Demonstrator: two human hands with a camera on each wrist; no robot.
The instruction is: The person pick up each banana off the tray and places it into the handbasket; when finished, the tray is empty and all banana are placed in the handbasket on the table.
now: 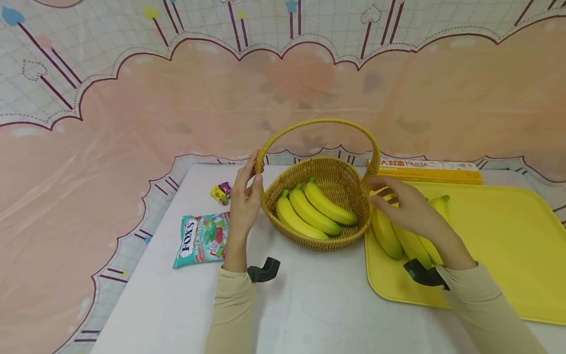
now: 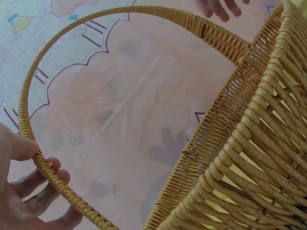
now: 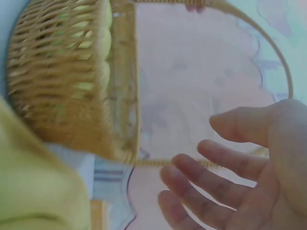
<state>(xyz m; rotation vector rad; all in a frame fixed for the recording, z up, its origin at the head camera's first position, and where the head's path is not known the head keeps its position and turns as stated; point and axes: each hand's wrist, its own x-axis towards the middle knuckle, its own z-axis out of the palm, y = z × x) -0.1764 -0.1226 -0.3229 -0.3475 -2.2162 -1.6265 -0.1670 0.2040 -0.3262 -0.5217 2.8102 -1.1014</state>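
Basket (image 1: 327,206) on table (image 1: 309,305), left of tray (image 1: 499,246), three bananas (image 1: 316,211) inside. Left hand (image 1: 245,196) gripping handle (image 1: 318,123) base. Right hand (image 1: 409,209) loose, fingers relaxed, beside basket, over tray bananas (image 1: 389,236).

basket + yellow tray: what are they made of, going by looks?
Basket: looks like woven wicker or rattan, possibly a plastic imitation. Tan strands are wound round the handle and interlaced in the wall, matte, with gaps showing light.
Yellow tray: probably moulded plastic. It is one even colour, smooth, with a rounded raised rim and a slight sheen.
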